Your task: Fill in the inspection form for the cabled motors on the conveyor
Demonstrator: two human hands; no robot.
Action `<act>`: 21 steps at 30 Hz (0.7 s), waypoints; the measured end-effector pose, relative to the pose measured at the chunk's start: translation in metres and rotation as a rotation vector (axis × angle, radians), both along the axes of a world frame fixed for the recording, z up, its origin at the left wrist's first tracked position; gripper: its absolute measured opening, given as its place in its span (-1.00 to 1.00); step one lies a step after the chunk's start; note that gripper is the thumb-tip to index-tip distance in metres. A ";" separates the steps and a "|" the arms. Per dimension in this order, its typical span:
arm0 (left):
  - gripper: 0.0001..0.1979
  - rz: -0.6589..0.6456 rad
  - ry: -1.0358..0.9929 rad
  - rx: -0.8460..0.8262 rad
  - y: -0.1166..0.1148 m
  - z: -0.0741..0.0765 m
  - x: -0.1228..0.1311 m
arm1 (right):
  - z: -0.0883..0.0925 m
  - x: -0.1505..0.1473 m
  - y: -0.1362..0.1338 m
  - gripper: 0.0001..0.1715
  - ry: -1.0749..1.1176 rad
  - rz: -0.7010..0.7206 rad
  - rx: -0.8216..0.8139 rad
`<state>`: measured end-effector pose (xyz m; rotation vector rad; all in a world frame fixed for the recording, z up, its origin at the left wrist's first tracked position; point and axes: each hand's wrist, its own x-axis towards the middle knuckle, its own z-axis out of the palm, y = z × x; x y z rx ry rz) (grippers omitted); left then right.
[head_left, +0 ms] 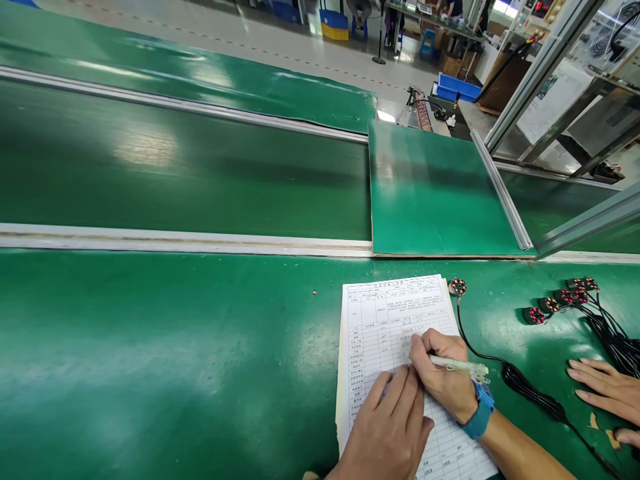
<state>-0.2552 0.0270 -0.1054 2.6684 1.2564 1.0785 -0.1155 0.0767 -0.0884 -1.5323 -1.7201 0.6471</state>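
A printed form point(360, 373) with handwritten entries in its columns lies on the green table, other sheets under it. My right hand point(443, 377), a blue watch on its wrist, is closed around a pale pen point(463, 365); its writing end is hidden by my fingers over the form. Flat on the lower part of the sheet rests my left hand point(390, 423), fingers stretched out and holding nothing. Just beyond the form's upper right corner is a small round part with copper-coloured coils point(457, 287), its black cable point(533, 387) bundled to the right.
Another person's hand point(605, 390) rests on the table at the right. Above it lie several similar round coil parts point(563, 295) with bundled black cables point(607, 333). Behind the table runs a green conveyor belt point(200, 173), partly covered by a green board point(440, 193) beside a metal frame point(545, 80).
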 end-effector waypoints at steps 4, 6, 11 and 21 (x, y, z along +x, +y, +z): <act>-0.64 -0.007 -0.005 -0.005 0.000 -0.001 0.000 | 0.002 0.000 0.000 -0.45 0.008 0.002 -0.015; -0.65 -0.007 -0.012 -0.006 0.001 -0.001 0.000 | 0.004 0.000 0.000 -0.46 0.016 0.007 -0.010; -0.66 -0.006 -0.008 -0.003 0.000 -0.003 -0.001 | 0.004 0.000 -0.001 -0.44 0.019 0.012 0.006; -0.70 -0.006 -0.016 -0.007 -0.002 -0.005 -0.001 | 0.002 0.001 -0.002 -0.45 0.007 -0.002 0.029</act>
